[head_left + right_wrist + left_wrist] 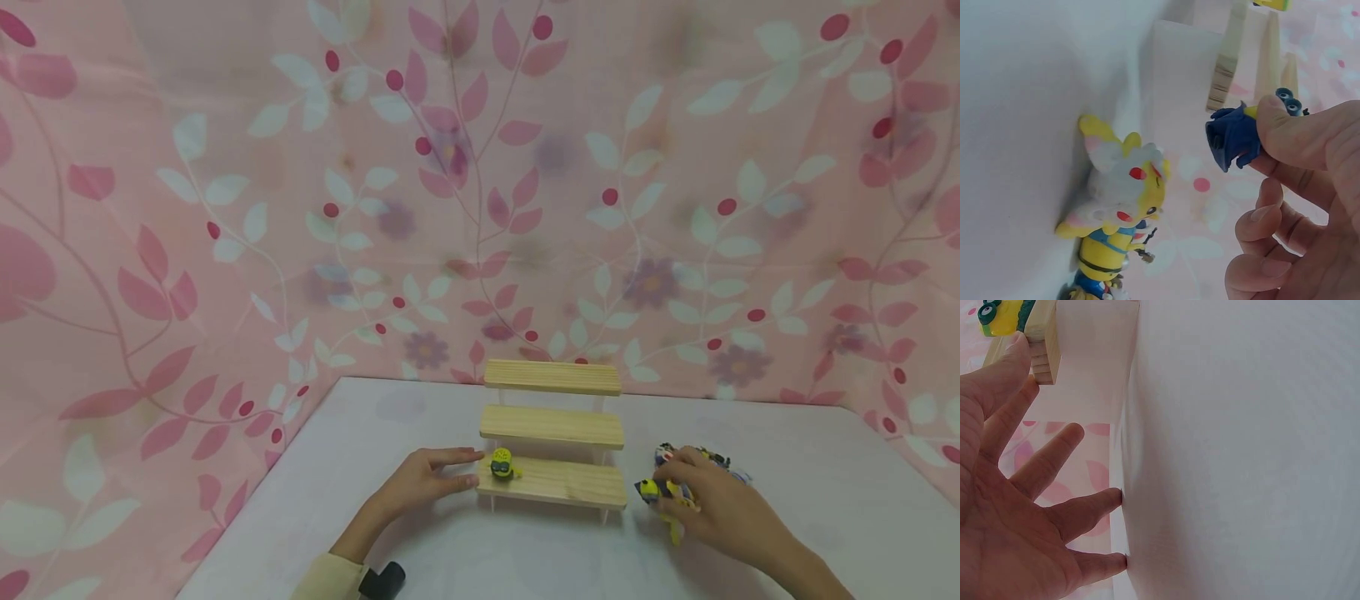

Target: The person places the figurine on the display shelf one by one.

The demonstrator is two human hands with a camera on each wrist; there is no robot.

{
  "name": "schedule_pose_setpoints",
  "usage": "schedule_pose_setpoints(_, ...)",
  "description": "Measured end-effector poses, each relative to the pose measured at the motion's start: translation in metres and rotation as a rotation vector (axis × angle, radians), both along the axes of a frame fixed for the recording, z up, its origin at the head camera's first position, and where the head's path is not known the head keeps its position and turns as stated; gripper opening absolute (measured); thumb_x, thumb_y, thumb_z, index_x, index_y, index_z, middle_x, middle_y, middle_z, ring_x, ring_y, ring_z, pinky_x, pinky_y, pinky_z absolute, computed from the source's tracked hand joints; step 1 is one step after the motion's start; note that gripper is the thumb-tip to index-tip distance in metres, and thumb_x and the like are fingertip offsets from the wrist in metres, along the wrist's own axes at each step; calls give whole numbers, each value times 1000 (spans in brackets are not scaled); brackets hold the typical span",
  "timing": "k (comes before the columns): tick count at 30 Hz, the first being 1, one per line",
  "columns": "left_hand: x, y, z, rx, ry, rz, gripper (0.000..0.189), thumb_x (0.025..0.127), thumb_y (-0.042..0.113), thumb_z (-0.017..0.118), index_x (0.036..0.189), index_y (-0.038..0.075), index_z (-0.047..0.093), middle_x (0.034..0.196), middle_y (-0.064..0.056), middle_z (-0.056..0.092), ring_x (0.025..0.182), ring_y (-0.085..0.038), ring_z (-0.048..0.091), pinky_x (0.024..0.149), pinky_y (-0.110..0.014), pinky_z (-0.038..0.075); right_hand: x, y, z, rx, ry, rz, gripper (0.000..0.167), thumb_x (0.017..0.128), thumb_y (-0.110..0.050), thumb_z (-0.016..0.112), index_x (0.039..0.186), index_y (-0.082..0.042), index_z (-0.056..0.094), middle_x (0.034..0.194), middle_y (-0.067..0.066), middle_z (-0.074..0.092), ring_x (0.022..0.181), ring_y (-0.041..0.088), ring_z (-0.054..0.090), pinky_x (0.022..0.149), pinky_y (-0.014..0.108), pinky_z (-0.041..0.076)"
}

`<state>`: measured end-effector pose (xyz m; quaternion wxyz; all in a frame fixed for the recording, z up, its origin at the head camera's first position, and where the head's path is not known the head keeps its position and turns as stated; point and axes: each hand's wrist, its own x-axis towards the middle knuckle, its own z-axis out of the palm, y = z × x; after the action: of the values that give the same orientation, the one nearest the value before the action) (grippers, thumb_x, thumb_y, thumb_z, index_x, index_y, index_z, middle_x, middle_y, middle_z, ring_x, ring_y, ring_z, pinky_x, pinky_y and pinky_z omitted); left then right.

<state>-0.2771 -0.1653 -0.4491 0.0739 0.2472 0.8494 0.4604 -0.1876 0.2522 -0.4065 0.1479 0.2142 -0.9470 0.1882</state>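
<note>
My right hand [731,508] pinches a small yellow minion figure in blue clothing [1236,135] between thumb and forefinger, its goggles past the thumb. It is held above the table, right of a three-tier wooden display shelf [562,485]. My left hand [416,482] is at the left end of the lowest tier, fingers spread and straight. In the left wrist view its thumb and forefinger touch the board's end, and two lower fingertips meet the white cloth. A yellow figure with goggles [502,463] stands on that tier's left end.
Beside my right hand lie several toy figures, among them a white-and-yellow one with long ears [1119,181] and a yellow one with blue straps [1105,253]. White cloth [405,417] covers the table. Behind hangs a pink floral curtain [480,208].
</note>
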Motion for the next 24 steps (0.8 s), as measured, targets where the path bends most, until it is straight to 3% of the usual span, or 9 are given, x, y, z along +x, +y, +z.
schedule_pose_setpoints(8, -1, -1, -3, 11, -1, -6, 42, 86, 41, 76, 126, 27, 70, 136, -6, 60, 133, -27, 47, 111, -58, 31, -3, -3, 5, -128, 34, 62, 23, 81, -25, 82, 100, -23, 68, 88, -12, 52, 66, 4, 42, 48, 19, 36)
schedule_pose_setpoints(17, 1, -1, 0, 27, 2, -12, 39, 88, 35, 76, 125, 26, 70, 135, -4, 61, 133, -28, 48, 110, -58, 31, -10, -16, 9, -243, 54, 112, 21, 83, -18, 81, 100, -18, 69, 83, -11, 50, 66, 5, 44, 51, 19, 37)
schedule_pose_setpoints(24, 0, 0, 0, 19, -3, -7, 41, 87, 39, 76, 125, 27, 70, 136, -7, 60, 134, -27, 47, 112, -57, 30, -15, -31, 14, -309, 33, 141, 20, 83, -14, 80, 101, -14, 71, 83, -11, 50, 64, 3, 44, 51, 20, 39)
